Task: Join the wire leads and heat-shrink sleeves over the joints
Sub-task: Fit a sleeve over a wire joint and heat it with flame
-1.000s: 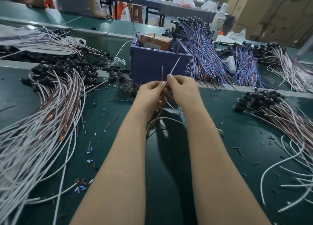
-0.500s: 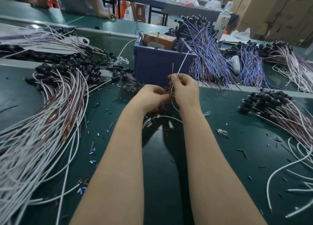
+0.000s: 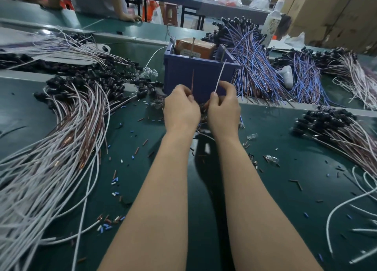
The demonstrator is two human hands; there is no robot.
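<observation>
My left hand (image 3: 180, 107) pinches a thin brown wire lead (image 3: 192, 81) that stands upright in front of the blue bin. Beside it my right hand (image 3: 223, 105) pinches a white wire lead (image 3: 220, 75) that slants up to the right. Both hands sit close together above the green table, knuckles almost touching. A small dark heap of parts (image 3: 203, 109) shows between the hands; what lies under the palms is hidden. Cut sleeve pieces (image 3: 115, 182) in blue, white and brown are scattered on the mat.
A blue bin (image 3: 183, 75) with a brown box stands just behind my hands. White-and-brown wire bundles (image 3: 61, 138) fan across the left, more bundles (image 3: 342, 132) lie at the right, blue ones (image 3: 255, 66) behind. Another person's hand (image 3: 130, 18) rests on the far table.
My hands have drawn slightly apart, so the brown lead and the white lead now stand separated. The left hand rose to pinch the brown lead.
</observation>
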